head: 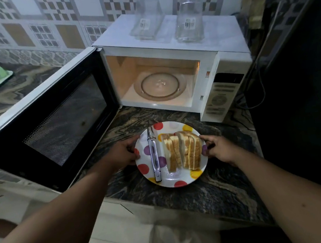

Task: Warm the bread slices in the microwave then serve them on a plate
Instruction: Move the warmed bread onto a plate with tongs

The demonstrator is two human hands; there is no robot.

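Head view: plate (179,183) sits on counter (208,194) just in front of microwave (169,44); bread (182,150) stands in a row on the plate's right half, knife (154,157) lies on its left half; left hand (124,152) grips the plate's left rim, fingers curled around the edge; right hand (217,148) pinches the right rim, just beside the bread.

Judgement: step in hand is lifting plate into the lit cavity; knife looks metal and should come off first; keep plate level, since upright slices may topple.

Room: door (56,117) hangs open left of the microwave; turntable (161,87) bare; cavity opening looks only slightly wider than the plate, so enter centred; panel (220,96) flanks the opening's right.
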